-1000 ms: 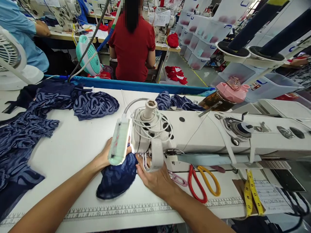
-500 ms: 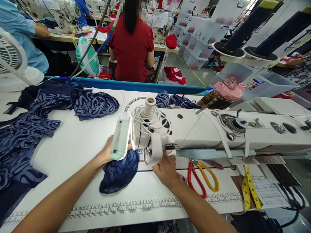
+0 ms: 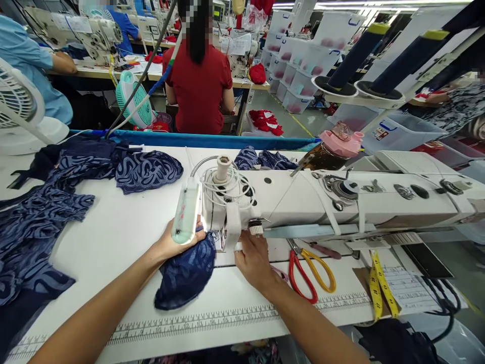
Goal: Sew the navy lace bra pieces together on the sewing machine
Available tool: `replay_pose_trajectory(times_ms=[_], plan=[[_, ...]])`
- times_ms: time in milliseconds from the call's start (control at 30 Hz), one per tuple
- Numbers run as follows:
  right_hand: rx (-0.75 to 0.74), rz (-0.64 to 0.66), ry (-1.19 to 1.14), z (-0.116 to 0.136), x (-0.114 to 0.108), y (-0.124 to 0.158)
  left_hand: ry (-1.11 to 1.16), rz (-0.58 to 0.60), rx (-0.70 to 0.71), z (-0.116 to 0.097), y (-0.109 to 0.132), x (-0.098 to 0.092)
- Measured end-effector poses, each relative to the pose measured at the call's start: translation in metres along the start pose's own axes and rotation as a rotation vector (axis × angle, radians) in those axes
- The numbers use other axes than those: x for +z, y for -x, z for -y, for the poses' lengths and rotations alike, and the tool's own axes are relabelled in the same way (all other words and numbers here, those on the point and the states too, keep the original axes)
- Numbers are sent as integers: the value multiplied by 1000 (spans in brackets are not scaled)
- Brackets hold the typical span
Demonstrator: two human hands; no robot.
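Observation:
A curved navy bra cup [image 3: 185, 275] with a lace pattern lies at the needle area of a white sewing machine [image 3: 295, 197]. On its upper left edge rests my left hand [image 3: 170, 246], thumb over the fabric and other fingers partly covered by a pale green lamp [image 3: 186, 212]. My right hand [image 3: 253, 259] is right of the presser foot with its fingers curled. The machine head covers those fingertips, so what they grip cannot be made out.
Red-and-yellow-handled scissors [image 3: 310, 270] lie right of my right hand. A yellow tape measure [image 3: 381, 285] hangs near a written sheet [image 3: 407, 290]. Navy lace pieces [image 3: 41, 217] are heaped at left. A pink-lidded bottle [image 3: 333, 146] stands behind the machine. A person in red [image 3: 199, 86] sits ahead.
The view has tilted up and shifted slightly right. Both hands stay close to the needle area, and the bra cup keeps nearly the same place.

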State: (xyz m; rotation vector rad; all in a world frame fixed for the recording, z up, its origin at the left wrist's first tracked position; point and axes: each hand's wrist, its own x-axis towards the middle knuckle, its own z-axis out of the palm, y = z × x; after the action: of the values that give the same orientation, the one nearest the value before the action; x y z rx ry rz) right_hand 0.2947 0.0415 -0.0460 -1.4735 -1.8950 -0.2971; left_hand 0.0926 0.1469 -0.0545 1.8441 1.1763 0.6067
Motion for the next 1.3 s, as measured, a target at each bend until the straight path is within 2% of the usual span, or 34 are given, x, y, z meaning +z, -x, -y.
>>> replay_pose_trajectory(times_ms=[67, 167, 233, 367, 567, 700, 933, 1067, 1300], plan=[[-71, 44, -15, 2, 0, -1, -1, 6, 0, 2, 0, 1], [-200, 212, 3, 8, -2, -3, -2, 9, 3, 4, 1, 1], [-222, 282, 32, 10, -3, -3, 0, 11, 6, 6, 1, 1], [-214, 271, 8, 12, -4, -1, 9, 12, 9, 9, 3, 2], [-175, 301, -1, 12, -2, -2, 41, -51, 10, 11, 2, 4], [-159, 347, 22, 13, -2, -3, 43, -52, 6, 8, -1, 1], [-97, 339, 61, 5, 5, 1, -18, -36, -1, -2, -2, -4], [18, 342, 183, -12, 0, -1, -92, -23, -11, -13, 16, -9], [82, 311, 196, -31, -2, -9, -108, -22, -20, -28, 82, -14]])
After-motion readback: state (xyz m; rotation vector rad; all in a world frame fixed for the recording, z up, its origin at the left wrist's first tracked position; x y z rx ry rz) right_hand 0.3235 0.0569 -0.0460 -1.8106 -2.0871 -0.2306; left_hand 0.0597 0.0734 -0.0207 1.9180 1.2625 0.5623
